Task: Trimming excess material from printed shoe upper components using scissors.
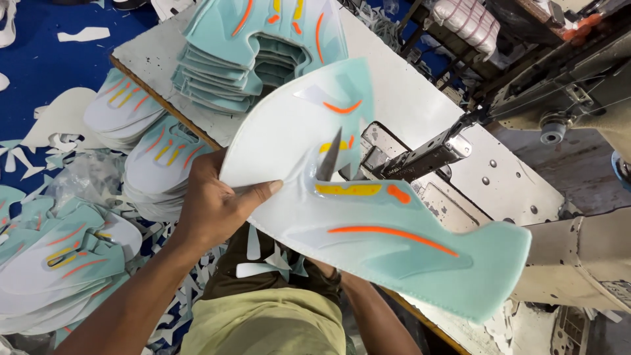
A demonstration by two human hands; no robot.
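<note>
I hold a mint-green shoe upper panel [368, 217] up off the work table [420, 98], between me and the sewing machine [572, 98]. My left hand [217, 207] is closed on its near left edge, thumb lying flat across the pale face and fingers curled behind. My right hand is hidden under the panel; only the forearm shows below it, so I cannot tell whether that hand is open or closed. A pointed blade [330, 158], likely a scissor tip, pokes up through the cutout in the middle of the panel, just right of my left thumb.

To do this well, I judge that I should keep the panel taut with the left thumb well clear of the blade, turn the piece rather than the blade, and follow the inner edge closely so the orange and yellow overlays stay uncut.

Beyond my left hand, on the table's far corner, sits a stack of matching uppers [223, 72], mint with orange and yellow stripes. To the left and below, more stacks of paler uppers [158, 164] lie on the blue floor [39, 59] among white trimmings. I see no readable labels or signs near my hands.
</note>
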